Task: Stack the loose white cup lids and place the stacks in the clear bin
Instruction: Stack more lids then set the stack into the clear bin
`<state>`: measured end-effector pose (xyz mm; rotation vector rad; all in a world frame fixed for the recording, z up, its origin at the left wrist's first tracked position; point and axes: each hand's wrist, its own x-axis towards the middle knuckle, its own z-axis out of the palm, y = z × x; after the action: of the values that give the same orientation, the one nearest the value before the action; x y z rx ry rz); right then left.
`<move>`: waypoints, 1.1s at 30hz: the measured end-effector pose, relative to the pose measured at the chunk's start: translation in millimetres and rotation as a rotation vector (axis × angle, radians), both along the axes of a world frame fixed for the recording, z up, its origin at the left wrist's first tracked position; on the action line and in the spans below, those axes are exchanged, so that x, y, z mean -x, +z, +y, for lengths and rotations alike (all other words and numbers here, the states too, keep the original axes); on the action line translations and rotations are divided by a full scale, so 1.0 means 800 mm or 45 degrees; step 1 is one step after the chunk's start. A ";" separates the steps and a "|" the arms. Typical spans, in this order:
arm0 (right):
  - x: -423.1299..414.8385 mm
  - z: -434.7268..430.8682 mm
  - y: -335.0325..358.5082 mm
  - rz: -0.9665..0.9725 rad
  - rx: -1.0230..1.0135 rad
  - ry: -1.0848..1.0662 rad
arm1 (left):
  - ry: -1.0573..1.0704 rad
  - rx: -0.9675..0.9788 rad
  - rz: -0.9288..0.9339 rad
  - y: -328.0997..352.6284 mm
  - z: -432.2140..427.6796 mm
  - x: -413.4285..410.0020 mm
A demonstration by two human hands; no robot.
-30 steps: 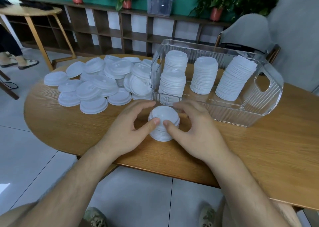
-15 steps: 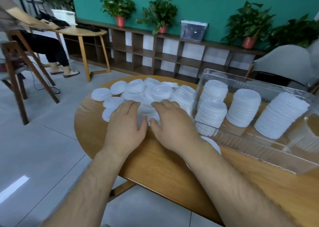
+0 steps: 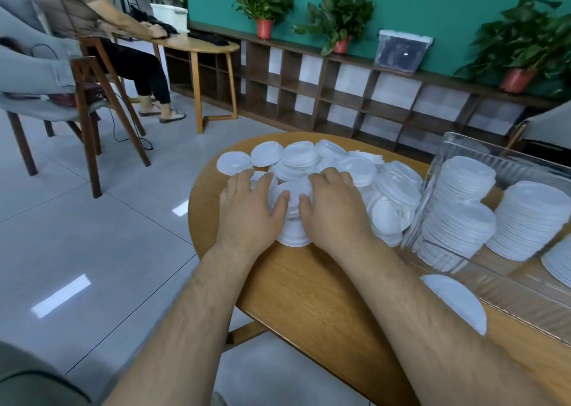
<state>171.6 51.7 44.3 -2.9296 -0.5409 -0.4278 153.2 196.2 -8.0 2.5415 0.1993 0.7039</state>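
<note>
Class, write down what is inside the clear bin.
Stacks of white lids stand in the clear bin. Its right end lies outside the picture, so anything there cannot be seen.

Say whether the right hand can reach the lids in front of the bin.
Probably yes: those lids sit uncovered beside the right forearm; the right hand need only pull back from the pile.

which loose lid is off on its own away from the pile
The lid nearest the camera, partly hidden by the right forearm, in front of the clear bin. The others crowd the pile.

Potted plants (image 3: pixel 264 7) atop wooden shelving (image 3: pixel 321 88).
</note>
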 end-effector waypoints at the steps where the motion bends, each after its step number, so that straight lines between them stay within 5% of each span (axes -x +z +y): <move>1: -0.001 0.001 -0.001 0.002 -0.002 -0.021 | -0.015 0.004 -0.016 0.000 -0.001 -0.002; 12: 0.004 -0.005 -0.004 0.165 -0.227 -0.195 | -0.293 -0.060 -0.053 0.007 -0.033 -0.010; 22: 0.020 -0.008 0.009 0.119 -0.586 -0.133 | -0.314 0.314 -0.142 0.014 -0.051 0.001; 33: 0.019 -0.015 -0.005 0.312 -0.488 -0.303 | -0.290 0.034 0.015 0.023 -0.053 -0.015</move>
<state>156.2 39.9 40.5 -2.6237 -0.0663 -0.1666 165.2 153.4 10.2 2.4919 -0.0759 0.5932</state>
